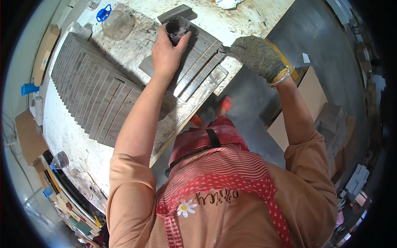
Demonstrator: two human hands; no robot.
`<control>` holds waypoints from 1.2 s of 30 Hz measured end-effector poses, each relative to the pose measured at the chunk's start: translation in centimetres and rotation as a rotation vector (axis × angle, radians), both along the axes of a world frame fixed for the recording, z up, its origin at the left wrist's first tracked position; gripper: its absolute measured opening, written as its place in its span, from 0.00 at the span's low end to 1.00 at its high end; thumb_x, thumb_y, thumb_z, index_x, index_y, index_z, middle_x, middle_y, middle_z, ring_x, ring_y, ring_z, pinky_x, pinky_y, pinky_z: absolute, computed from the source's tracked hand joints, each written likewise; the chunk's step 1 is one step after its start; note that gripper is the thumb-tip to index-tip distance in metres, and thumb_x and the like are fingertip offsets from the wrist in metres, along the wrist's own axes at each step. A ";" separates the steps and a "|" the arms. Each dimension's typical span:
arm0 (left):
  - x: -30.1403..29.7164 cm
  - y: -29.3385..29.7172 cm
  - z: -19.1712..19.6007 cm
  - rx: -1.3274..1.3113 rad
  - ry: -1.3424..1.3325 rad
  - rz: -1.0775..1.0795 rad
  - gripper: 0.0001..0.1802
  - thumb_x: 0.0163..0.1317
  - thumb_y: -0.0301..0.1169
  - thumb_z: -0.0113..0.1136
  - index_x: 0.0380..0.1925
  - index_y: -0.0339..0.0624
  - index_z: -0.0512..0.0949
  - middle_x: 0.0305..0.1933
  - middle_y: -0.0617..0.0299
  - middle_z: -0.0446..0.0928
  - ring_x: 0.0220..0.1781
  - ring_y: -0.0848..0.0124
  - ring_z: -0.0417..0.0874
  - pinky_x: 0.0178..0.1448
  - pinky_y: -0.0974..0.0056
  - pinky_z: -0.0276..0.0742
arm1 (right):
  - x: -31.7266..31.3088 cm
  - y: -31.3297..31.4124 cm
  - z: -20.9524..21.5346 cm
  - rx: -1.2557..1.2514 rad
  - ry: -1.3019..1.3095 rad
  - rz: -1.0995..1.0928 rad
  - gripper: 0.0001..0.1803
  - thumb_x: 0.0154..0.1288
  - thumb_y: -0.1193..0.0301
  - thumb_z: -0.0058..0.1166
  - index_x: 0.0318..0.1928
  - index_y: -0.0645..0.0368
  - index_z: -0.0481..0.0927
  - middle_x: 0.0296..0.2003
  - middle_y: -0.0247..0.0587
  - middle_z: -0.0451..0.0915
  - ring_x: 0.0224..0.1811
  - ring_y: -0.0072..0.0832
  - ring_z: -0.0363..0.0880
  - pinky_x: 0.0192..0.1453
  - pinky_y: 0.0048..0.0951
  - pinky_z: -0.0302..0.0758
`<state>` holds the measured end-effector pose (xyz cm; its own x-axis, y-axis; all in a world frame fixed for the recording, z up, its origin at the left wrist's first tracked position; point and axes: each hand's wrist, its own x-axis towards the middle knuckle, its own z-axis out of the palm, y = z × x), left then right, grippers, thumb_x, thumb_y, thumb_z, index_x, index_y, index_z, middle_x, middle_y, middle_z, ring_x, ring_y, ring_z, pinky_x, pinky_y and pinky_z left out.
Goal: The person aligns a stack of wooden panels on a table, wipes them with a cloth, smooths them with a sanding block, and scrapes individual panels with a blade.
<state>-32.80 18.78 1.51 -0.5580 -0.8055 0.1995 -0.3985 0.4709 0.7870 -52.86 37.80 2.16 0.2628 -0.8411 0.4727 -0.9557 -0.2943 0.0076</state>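
Observation:
My bare left hand (pixel 167 53) is closed round a dark, stained cup (pixel 175 25) with an uneven rim, held over a grey wood-grain panel (pixel 198 51). That panel lies on the worktable near its edge and has straight grooves along it. On my right hand (pixel 258 58) is a dark, dirty work glove with a yellow cuff. Its fingers are pressed together at the panel's right end, where a small dark tip (pixel 223 49) shows; the rest of what they grip is hidden. Left of my left forearm, many similar grey panels (pixel 95 89) lie in an overlapping, stepped row.
A clear plastic jug (pixel 118 25) with a blue handled cap stands on the stained worktable (pixel 136 49) at the far left. Another grey piece (pixel 177 13) lies beyond the cup. Cardboard (pixel 300 103) stands on the floor to the right, below the table's edge.

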 end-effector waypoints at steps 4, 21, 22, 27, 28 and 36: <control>-0.1 0.1 0.3 -0.003 -0.022 0.018 0.33 0.54 0.48 0.68 0.52 0.39 0.69 0.43 0.49 0.81 0.46 0.53 0.82 0.50 0.55 0.76 | 1.1 0.0 -0.7 0.213 -0.104 -0.189 0.12 0.57 0.72 0.54 0.42 0.59 0.80 0.37 0.45 0.78 0.41 0.43 0.78 0.43 0.40 0.76; 0.0 0.2 0.5 -0.023 -0.006 0.003 0.34 0.54 0.48 0.67 0.53 0.38 0.69 0.45 0.48 0.80 0.47 0.52 0.81 0.51 0.55 0.75 | 6.4 2.3 1.6 0.067 -0.082 -0.253 0.16 0.57 0.75 0.53 0.48 0.57 0.79 0.48 0.43 0.80 0.49 0.38 0.80 0.51 0.36 0.77; 0.0 0.2 0.4 -0.023 -0.007 0.004 0.34 0.54 0.48 0.67 0.53 0.38 0.69 0.45 0.48 0.80 0.47 0.52 0.81 0.51 0.55 0.75 | 6.7 2.1 1.2 0.048 -0.131 -0.273 0.17 0.57 0.75 0.52 0.49 0.57 0.79 0.47 0.43 0.80 0.49 0.38 0.80 0.51 0.36 0.77; -0.1 0.1 0.3 -0.025 -0.026 -0.003 0.34 0.55 0.48 0.67 0.54 0.39 0.68 0.45 0.49 0.80 0.48 0.52 0.81 0.52 0.55 0.75 | 7.7 1.8 -1.1 -0.080 -0.261 -0.331 0.19 0.61 0.75 0.50 0.53 0.51 0.79 0.45 0.43 0.81 0.47 0.38 0.80 0.50 0.35 0.77; -0.1 0.1 0.3 -0.025 -0.027 -0.006 0.34 0.55 0.48 0.67 0.54 0.39 0.68 0.45 0.49 0.80 0.48 0.52 0.81 0.52 0.55 0.75 | 8.4 1.9 -2.0 0.001 -0.418 -0.422 0.19 0.61 0.76 0.51 0.54 0.54 0.78 0.46 0.44 0.81 0.47 0.38 0.80 0.50 0.33 0.77; -0.2 0.2 0.3 -0.028 0.007 0.000 0.33 0.54 0.48 0.68 0.53 0.40 0.69 0.44 0.50 0.81 0.47 0.53 0.82 0.52 0.56 0.75 | 13.8 2.3 -2.6 0.063 -0.681 -0.440 0.17 0.68 0.68 0.48 0.55 0.49 0.78 0.41 0.47 0.81 0.41 0.39 0.79 0.45 0.33 0.77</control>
